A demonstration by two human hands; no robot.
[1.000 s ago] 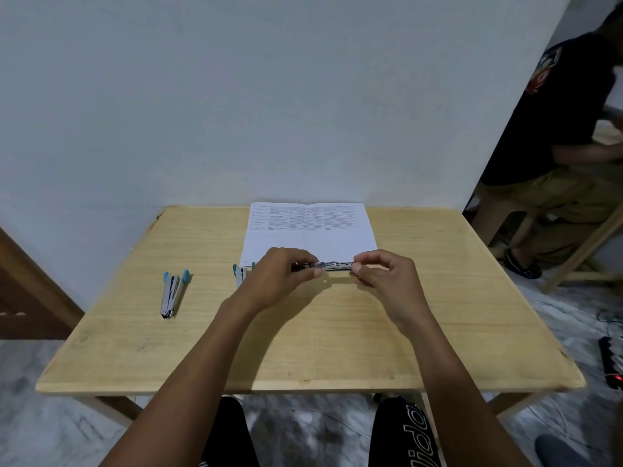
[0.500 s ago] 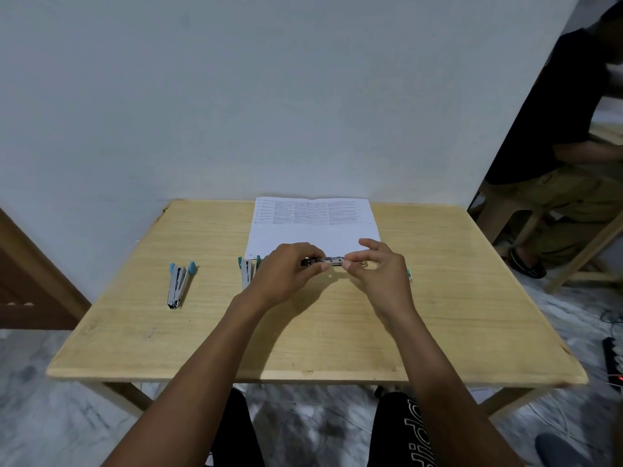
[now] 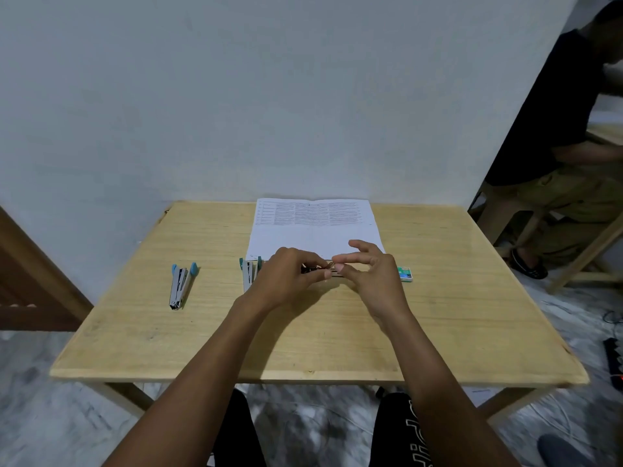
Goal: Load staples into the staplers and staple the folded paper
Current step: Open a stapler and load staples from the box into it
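My left hand [image 3: 286,276] grips a small metal stapler [image 3: 318,268] just above the wooden table [image 3: 303,332], mostly hidden under its fingers. My right hand [image 3: 371,274] meets it from the right, thumb and forefinger pinched at the stapler's end, the other fingers spread. Whether they hold staples I cannot tell. A second stapler [image 3: 250,271] with teal tips lies just left of my left hand, partly hidden. A third stapler [image 3: 180,284] lies open further left. The folded printed paper [image 3: 313,227] lies behind my hands. A green staple box [image 3: 404,274] sits right of my right hand.
The table stands against a pale wall. A person in a black shirt [image 3: 566,136] sits on a wooden stool at the far right. A power strip [image 3: 615,358] lies on the marble floor at the right. My knees show under the table's front edge.
My right hand has slid left along the stapler toward my left hand, and its outer fingers have spread. The green staple box, hidden before, now shows. The camera has tilted slightly.
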